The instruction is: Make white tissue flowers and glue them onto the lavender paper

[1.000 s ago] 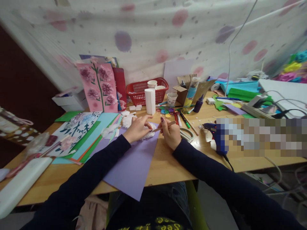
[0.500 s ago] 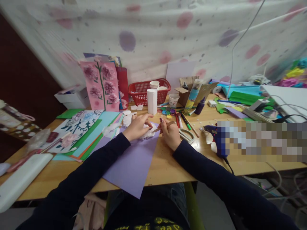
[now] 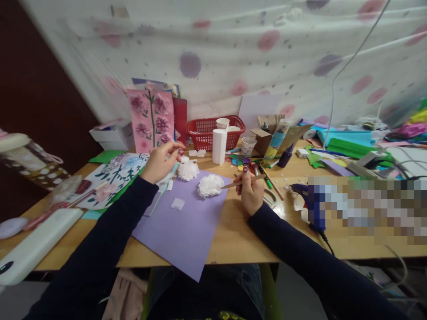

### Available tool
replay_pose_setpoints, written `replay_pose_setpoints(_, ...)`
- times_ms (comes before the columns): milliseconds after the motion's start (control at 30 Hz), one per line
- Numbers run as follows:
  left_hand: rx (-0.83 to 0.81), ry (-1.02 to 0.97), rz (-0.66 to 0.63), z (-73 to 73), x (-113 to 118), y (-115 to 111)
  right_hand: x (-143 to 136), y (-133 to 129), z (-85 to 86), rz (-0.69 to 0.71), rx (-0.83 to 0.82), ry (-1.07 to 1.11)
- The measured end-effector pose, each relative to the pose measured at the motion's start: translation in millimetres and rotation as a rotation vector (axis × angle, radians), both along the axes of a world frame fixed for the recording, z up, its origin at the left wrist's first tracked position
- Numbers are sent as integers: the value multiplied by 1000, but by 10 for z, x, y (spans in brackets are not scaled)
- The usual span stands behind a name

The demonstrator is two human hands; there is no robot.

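My right hand (image 3: pixel 251 191) grips a thin wooden stick (image 3: pixel 231 184), its tip at the right edge of a white ruffled paper flower (image 3: pixel 211 186). That flower lies on a purple sheet of paper (image 3: pixel 180 240). A second white paper flower (image 3: pixel 188 170) rests behind and left of it. My left hand (image 3: pixel 164 161) hovers left of the second flower with thumb and fingers pinched together; whatever they hold is too small to make out. On the purple sheet lies a small white paper square (image 3: pixel 178 203).
Behind stand a white paper roll (image 3: pixel 219 147), a red basket (image 3: pixel 200 138) and a paper cup (image 3: pixel 248 146). Scissors (image 3: pixel 271 198) and a blue glue gun (image 3: pixel 313 204) lie right. A flower-covered pink card (image 3: pixel 151 122) leans at the back; a white oblong device (image 3: pixel 43 242) lies left.
My left hand has moved left and back from the front flower, uncovering it. My right hand has shifted slightly right with the stick. The head view has turned a little left.
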State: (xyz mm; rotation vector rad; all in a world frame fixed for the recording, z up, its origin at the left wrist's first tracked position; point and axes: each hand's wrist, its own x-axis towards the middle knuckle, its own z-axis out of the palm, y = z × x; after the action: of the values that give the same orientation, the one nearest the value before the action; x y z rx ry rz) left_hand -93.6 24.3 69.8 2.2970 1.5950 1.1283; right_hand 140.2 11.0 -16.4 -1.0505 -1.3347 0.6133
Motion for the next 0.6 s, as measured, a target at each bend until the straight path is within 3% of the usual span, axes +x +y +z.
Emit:
replay_pose_setpoints(133, 79, -162, 111, 64, -441, 47, -6, -35, 39, 3, 19, 77)
replay_pose_setpoints(267, 23, -255, 288, -19, -820, 73, 3, -51, 54, 79, 34, 116)
replay_pose_setpoints(467, -318, 140, 129, -178, -1062, 78, 18, -46, -43, 280, 45, -24)
replay_pose_setpoints(600, -331, 264, 179, -323, -999, 105, 24, -47, -76, 311, 59, -94)
